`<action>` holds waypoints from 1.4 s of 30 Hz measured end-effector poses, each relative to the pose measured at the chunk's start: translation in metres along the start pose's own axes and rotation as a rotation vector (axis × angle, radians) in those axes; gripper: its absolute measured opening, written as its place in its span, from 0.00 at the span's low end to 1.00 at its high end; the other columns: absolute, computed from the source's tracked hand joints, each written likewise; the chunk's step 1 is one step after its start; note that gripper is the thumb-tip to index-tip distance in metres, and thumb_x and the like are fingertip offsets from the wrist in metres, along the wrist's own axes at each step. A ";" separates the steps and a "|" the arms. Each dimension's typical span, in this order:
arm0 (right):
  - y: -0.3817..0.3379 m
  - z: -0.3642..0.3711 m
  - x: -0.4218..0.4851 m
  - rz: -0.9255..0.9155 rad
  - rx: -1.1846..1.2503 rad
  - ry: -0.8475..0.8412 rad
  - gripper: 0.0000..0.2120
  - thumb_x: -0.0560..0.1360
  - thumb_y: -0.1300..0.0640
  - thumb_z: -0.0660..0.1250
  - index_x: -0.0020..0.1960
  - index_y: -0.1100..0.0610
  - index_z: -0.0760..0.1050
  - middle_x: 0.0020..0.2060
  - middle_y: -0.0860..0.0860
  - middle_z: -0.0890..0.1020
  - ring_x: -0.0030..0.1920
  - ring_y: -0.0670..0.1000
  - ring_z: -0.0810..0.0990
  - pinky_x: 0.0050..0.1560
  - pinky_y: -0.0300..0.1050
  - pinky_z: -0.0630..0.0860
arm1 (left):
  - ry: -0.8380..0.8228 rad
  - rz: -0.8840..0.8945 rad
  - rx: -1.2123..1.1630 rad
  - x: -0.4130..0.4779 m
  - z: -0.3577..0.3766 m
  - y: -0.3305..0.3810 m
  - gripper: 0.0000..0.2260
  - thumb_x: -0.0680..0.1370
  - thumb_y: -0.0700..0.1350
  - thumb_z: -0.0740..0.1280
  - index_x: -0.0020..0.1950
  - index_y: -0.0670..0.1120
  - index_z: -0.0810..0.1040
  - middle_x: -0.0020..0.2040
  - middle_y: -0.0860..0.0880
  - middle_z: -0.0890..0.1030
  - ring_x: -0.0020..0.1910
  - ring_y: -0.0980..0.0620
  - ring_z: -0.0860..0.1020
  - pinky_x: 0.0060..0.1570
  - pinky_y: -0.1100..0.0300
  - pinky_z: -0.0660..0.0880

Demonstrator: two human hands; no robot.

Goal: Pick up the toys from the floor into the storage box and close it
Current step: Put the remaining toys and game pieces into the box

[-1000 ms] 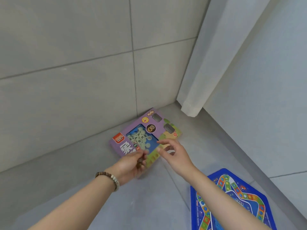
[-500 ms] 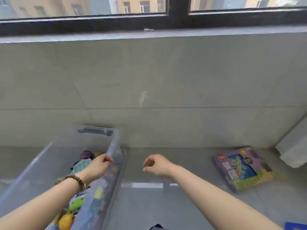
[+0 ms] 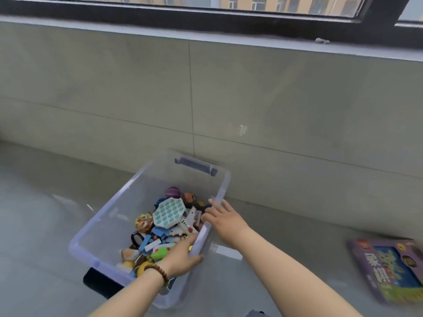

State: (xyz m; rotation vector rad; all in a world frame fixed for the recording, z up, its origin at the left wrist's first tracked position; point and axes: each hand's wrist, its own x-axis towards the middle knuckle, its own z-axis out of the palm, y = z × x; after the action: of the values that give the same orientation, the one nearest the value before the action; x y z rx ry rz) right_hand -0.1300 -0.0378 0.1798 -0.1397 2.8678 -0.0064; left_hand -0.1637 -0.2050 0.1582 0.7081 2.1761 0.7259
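Left hand now grips storage box rim, right hand splayed empty beside it; game box still unpacked.

Grey tiled floor meets beige tiled wall under a black-framed window.

Clear plastic storage box, glossy floor

Storage box: clear walls, pale lilac rim; handle slate blue.
Bubble toy: mint hexagon, white edge, rows of round dimples.
Ball: purple, thin pale lines.
Tiger-face toy: orange and yellow.
Green toy: lime, red dots.
Game box: purple, blue panel, white characters.
Bracelet: brown beads.
Floor: grey tile.
Window frame: black.
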 end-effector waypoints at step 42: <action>0.152 0.031 -0.403 1.038 1.223 0.254 0.17 0.68 0.43 0.72 0.54 0.49 0.78 0.54 0.48 0.81 0.55 0.46 0.77 0.54 0.43 0.73 | -0.380 0.435 0.224 0.034 0.117 0.247 0.19 0.76 0.59 0.63 0.54 0.45 0.80 0.47 0.50 0.82 0.44 0.53 0.80 0.46 0.61 0.77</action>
State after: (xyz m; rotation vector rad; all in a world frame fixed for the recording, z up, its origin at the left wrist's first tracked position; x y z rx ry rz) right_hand 0.2503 0.1525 0.2545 1.5629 2.2420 -1.5177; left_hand -0.0299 0.0202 0.2420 1.3462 1.7844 0.5065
